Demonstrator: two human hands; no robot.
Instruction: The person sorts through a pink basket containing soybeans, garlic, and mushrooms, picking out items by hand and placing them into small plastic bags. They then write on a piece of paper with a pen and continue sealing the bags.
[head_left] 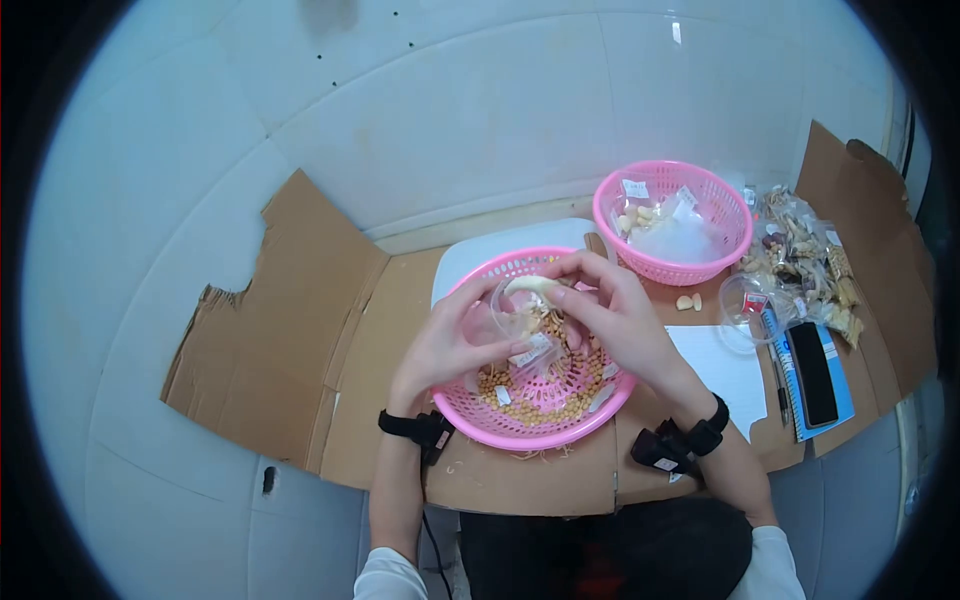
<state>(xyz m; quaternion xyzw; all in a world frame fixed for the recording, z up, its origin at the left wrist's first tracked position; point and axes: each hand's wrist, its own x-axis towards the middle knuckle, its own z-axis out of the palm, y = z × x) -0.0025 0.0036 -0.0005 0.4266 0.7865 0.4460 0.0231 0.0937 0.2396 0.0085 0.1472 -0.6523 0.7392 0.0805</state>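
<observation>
Over a round pink plastic basket [535,438], the left hand [445,340] grips labelled clear plastic [533,348], the right hand [625,312] pinching a pale curved piece [527,286]; filled transparent bags [798,245] crowd a blue-covered notebook [842,400].

Basket [535,439] with beans [575,402] in it sits right under the left hand [447,338] and right hand [617,318], and a second basket [672,272], bags [685,238] inside, is behind and right of the right hand. Going right from that hand you've got paper [705,368], then a notebook [843,402] with a phone [810,375] on it, plus a packet pile [803,255] farther back.
</observation>
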